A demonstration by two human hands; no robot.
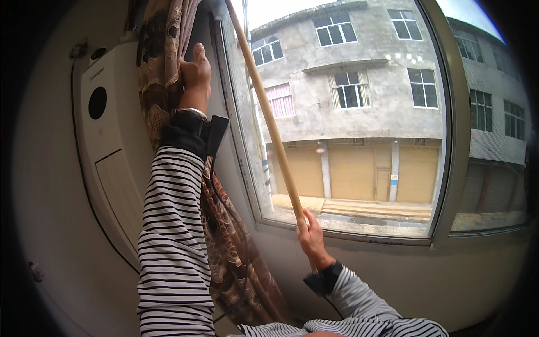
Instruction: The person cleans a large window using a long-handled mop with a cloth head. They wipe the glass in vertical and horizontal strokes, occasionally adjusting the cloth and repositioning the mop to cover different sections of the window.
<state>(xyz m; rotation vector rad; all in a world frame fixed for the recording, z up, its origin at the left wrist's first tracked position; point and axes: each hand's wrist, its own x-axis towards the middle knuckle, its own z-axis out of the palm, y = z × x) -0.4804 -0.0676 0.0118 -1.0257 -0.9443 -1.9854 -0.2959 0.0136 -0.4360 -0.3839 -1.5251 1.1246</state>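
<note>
A long wooden pole (271,122) slants across the window, its upper end running out at the top of the picture. My right hand (311,236) grips its lower part near the sill. High on the left, my left hand (198,73) is up against the edge of a brown patterned curtain (160,71), thumb raised. Its fingers are hidden by the cloth, so I cannot tell if they grip it. Below my left forearm, the curtain's lower folds (240,252) hang beside the window.
A white floor-standing air conditioner (109,135) stands left of the curtain. The window frame (448,126) surrounds glass facing a grey building (290,54). A black cable (242,227) hangs from the black device (217,130) at my left wrist. A wall socket (36,271) holds a plug.
</note>
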